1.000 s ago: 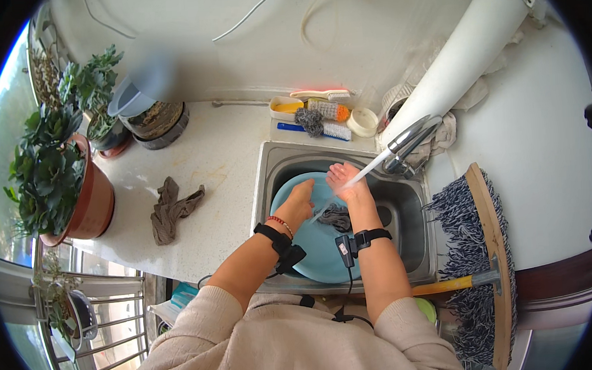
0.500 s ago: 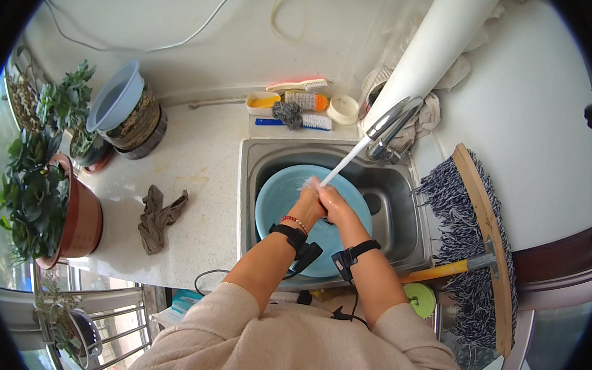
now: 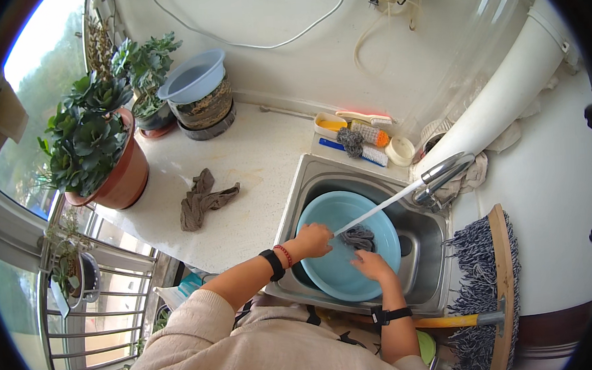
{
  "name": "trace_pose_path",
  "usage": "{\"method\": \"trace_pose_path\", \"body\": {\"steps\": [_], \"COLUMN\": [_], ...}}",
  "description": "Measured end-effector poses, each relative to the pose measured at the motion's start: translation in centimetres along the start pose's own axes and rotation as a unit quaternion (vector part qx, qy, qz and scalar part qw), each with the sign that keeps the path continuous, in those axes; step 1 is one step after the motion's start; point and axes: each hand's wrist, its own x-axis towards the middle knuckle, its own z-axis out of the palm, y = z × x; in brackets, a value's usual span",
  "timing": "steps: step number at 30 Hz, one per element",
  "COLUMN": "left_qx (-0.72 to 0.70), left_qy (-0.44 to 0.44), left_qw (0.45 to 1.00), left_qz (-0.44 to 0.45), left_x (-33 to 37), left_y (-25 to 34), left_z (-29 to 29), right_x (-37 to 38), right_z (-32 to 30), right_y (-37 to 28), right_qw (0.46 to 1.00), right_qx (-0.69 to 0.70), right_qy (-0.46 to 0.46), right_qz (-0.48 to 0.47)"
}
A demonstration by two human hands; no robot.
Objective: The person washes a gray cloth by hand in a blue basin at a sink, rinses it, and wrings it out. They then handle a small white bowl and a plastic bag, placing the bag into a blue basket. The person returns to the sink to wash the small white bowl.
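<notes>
A light blue basin (image 3: 319,278) sits in the metal sink (image 3: 427,289), holding water. In it lies a dark grey, crumpled wet cloth (image 3: 359,238), its kind hard to make out. The silver faucet (image 3: 444,170) sends a white stream slanting down into the basin. My left hand (image 3: 313,240) hovers over the basin's left side near the stream's end, fingers loosely bent, nothing visible in it. Just below the cloth, my right hand (image 3: 373,264) is open with its fingers apart, apparently not gripping it. A brown sock-like cloth (image 3: 205,199) rests crumpled on the counter.
Brushes and a scouring ball (image 3: 351,142) lie behind the sink beside a round white dish (image 3: 400,151). Potted plants (image 3: 115,159) stand at the left. A thick white pipe (image 3: 501,98) slants behind the faucet. A mop (image 3: 501,274) leans at the right.
My hands were together under the stream; now they are apart, the left to the left and the right lower. The dark cloth now shows in the basin. The view has shifted and tilted.
</notes>
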Motion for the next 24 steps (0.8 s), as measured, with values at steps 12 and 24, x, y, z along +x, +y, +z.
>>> {"method": "trace_pose_path", "body": {"steps": [12,24], "left_qx": [0.194,0.161], "left_qy": [-0.213,-0.322], "left_qw": [0.950,0.925], "left_qz": [0.118,0.120], "left_x": [-3.5,-2.8], "left_y": [0.2,0.1], "left_z": [2.7,0.6], "right_x": [-5.6,-6.1], "right_z": [7.0,7.3], "right_y": [-2.1,-3.0], "right_qw": [0.990,0.986], "right_qx": [-0.098,-0.061], "right_qy": [-0.009,0.092], "right_qz": [0.098,0.126]}}
